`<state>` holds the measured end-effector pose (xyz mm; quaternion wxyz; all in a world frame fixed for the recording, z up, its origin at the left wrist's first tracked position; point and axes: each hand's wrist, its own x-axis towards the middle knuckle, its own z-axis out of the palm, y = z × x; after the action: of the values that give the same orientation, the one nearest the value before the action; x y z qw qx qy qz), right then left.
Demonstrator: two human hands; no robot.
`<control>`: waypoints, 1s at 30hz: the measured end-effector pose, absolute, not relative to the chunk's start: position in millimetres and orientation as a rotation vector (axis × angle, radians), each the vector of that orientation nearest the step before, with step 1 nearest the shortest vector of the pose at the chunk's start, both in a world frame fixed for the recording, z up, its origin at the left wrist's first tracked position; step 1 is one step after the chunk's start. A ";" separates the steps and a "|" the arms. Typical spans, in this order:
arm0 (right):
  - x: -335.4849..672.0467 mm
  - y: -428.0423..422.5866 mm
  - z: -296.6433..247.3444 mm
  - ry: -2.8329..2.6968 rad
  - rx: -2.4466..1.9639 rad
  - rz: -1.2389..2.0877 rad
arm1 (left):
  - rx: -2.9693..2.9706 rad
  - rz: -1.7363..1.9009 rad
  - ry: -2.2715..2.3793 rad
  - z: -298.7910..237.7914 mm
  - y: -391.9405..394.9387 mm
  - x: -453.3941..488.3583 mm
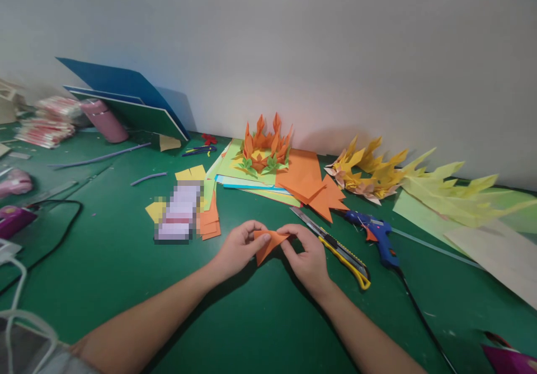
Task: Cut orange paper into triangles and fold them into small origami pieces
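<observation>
A small folded piece of orange paper (265,248) is held just above the green table, a pointed triangle in shape. My left hand (240,249) pinches its left side between thumb and fingers. At its right corner, the thumb and fingertips of my right hand (306,255) are closed on the same paper. To the right of my right hand lies a yellow box cutter (342,255) with its blade out. Beyond both hands, loose orange paper pieces (321,193) rest near an orange and green folded-paper crown (268,149) on stacked coloured sheets.
A blue glue gun (380,234) with a black cord lies at right. Yellow folded-paper pieces (369,169) stand behind it. At left are a pixelated object (179,211), orange paper slips (210,223), scissors (199,150), a pink bottle (104,121) and leaning boards (126,117).
</observation>
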<state>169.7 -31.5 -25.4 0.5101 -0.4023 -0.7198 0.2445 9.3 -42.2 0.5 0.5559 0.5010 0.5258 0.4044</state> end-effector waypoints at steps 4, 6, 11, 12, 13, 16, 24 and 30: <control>169.7 -33.3 -23.2 -1.789 -0.872 0.476 | 1.229 0.942 1.235 -3.3 -43.8 10.3; 169.5 -34.1 -21.0 -1.816 -0.828 0.412 | 1.242 0.952 1.232 -2.9 -43.9 10.6; 168.7 -34.8 -16.9 -1.829 -0.793 0.195 | 1.263 0.991 1.225 -0.6 -42.6 11.1; 168.6 -34.7 -16.7 -1.827 -0.783 0.169 | 1.262 0.991 1.232 -0.6 -42.5 11.3; 168.6 -34.6 -16.8 -1.828 -0.775 0.154 | 1.260 0.991 1.240 -0.7 -42.5 11.4; 168.6 -34.4 -17.8 -1.844 -0.784 0.141 | 1.237 0.991 1.262 -1.3 -42.6 12.2; 169.0 -33.6 -18.7 -1.901 -0.751 0.085 | 1.144 1.032 1.252 0.2 -42.3 13.2; 168.9 -33.3 -18.0 -1.885 -0.766 0.103 | 1.182 0.987 1.260 1.0 -44.2 12.9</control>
<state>168.9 -33.3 -18.0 0.5248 -0.3200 -0.7876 0.0432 12.9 -44.2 1.0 0.5444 0.4982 0.5312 0.4162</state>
